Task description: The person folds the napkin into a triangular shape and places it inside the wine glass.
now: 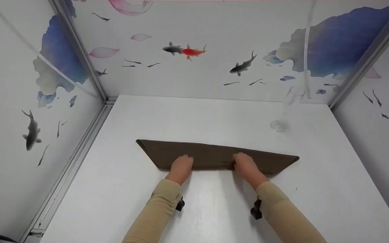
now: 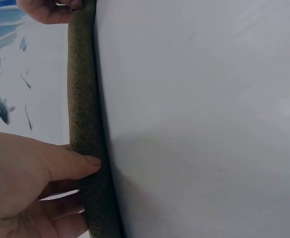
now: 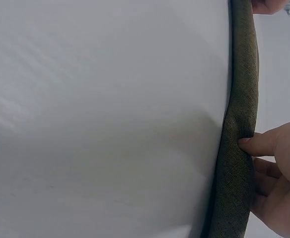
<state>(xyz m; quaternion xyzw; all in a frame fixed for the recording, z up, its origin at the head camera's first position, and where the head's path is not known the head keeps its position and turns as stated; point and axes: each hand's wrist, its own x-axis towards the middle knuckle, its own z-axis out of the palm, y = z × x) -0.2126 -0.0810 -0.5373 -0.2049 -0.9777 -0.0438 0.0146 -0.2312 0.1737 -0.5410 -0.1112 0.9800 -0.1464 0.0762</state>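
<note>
A brown, fine-grained cloth (image 1: pixel 211 157), apparently folded into a long strip with slanted ends, lies across the white table. My left hand (image 1: pixel 182 165) pinches its near edge left of the middle. In the left wrist view, the thumb (image 2: pixel 85 166) presses the rounded edge while the other fingers sit behind it. Right of the middle, my right hand (image 1: pixel 247 167) pinches the same edge. The right wrist view shows that thumb (image 3: pixel 252 144) denting the cloth (image 3: pixel 242 89), with the fingers behind. From the head view, the fingertips are mostly hidden.
A clear, tall glass (image 1: pixel 287 109) stands at the table's back right, beyond the cloth. White panels (image 1: pixel 214 77) printed with fish and petals enclose the back and sides, with metal rails (image 1: pixel 95 71) at the corners. Bare white tabletop (image 1: pixel 208 209) shows between my forearms.
</note>
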